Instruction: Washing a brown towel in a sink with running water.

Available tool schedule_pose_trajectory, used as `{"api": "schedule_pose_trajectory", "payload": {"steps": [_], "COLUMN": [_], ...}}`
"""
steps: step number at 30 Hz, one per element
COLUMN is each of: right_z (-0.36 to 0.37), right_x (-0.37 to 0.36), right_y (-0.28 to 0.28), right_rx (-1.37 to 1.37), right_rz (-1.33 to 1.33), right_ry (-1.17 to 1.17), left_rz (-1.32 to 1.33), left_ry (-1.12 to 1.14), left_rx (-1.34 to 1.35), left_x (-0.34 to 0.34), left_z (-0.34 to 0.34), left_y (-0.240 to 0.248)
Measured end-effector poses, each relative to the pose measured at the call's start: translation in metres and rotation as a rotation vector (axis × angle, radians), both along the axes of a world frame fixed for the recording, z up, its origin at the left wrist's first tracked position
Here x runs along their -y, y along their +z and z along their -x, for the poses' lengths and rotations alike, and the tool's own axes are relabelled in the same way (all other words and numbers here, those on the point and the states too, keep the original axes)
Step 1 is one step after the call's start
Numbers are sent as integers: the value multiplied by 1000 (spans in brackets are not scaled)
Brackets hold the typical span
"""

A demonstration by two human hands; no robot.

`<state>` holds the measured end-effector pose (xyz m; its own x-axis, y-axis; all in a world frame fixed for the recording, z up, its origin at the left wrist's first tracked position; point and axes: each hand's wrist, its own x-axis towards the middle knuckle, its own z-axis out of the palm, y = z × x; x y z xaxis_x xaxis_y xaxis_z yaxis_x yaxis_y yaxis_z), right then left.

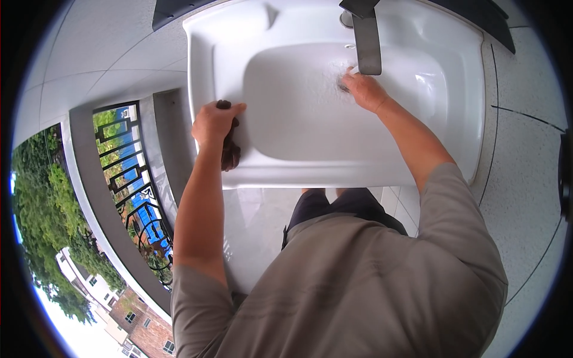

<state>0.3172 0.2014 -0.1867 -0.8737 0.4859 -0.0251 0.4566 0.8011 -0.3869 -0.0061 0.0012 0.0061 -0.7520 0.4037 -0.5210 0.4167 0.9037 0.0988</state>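
Observation:
At the left ledge of a white washbasin (pixel 274 173), my left hand (pixel 213 123) is closed over a dark brown, glossy object (pixel 231 156). The object sticks out past both sides of the hand, and its kind cannot be made out; the thumb points right. Beneath the dark grey faucet (pixel 367 51), my right hand (pixel 365 91) is closed, fingers toward the basin's middle. Something small and dark shows at its fingertips, with a whitish bit above; most of it is hidden by the hand. Water splashes in the basin just left of these fingers.
Behind the faucet sits a round metal fitting (pixel 346 19), with an overflow hole (pixel 350 46) below it in the basin wall. To the left, a black metal railing (pixel 128 155) fills a window opening. Grey tiled wall (pixel 525 155) stands at the right.

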Motion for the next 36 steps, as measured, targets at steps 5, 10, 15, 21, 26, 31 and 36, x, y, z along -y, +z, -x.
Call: {"api": "schedule_pose_trajectory", "payload": {"steps": [5, 10, 15, 21, 26, 31, 36], "right_z": [42, 130, 184, 117, 166, 179, 166], "right_x": [22, 35, 150, 158, 156, 130, 153], "right_y": [10, -7, 50, 67, 54, 37, 45], "right_rx": [-186, -475, -462, -105, -469, -434, -543], "right_rz": [182, 379, 722, 860, 844, 614, 626], "right_ry": [-557, -889, -258, 72, -204, -549, -136], "left_rz": [6, -14, 14, 16, 4, -8, 6], "left_ry": [14, -12, 21, 9, -24, 14, 17], "left_rx": [-30, -10, -14, -40, -78, -12, -33], "left_x": [5, -12, 8, 9, 3, 2, 5], "left_z": [0, -9, 4, 4, 1, -1, 4], "left_y": [2, 2, -2, -4, -3, 1, -4]}}
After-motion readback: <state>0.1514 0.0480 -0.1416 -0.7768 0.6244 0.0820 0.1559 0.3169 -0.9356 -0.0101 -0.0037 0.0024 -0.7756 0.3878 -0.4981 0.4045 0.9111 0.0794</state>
